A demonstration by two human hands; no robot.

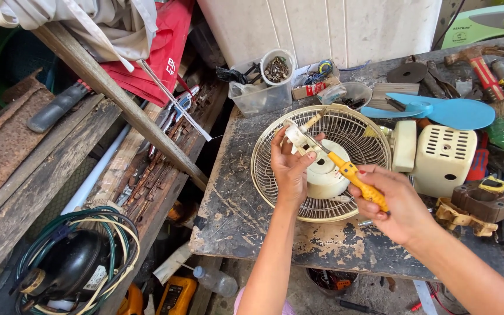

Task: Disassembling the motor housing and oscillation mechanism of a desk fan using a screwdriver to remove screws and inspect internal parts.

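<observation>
"What did the hands hold?"

"The left hand [290, 166] gripped a small white fan part [296, 139] over the round fan grille [275, 186] on the worn table [234, 210]. The right hand [395, 201] was closed around a yellow screwdriver [357, 179], its tip touching that part."

"Any boxes or labels?"

"A clear plastic tub [261, 96] stood at the table's back edge, with a white cup of screws [277, 69] on top. Beside it lay a little red and white box [312, 89]. A red cloth [167, 49] with white letters hung at the left."

"What was hard to see?"

"The blue fan blade [444, 112] was partly behind the cream motor cover [443, 157]. The green thing [485, 23] at the top right was cut off."
</observation>
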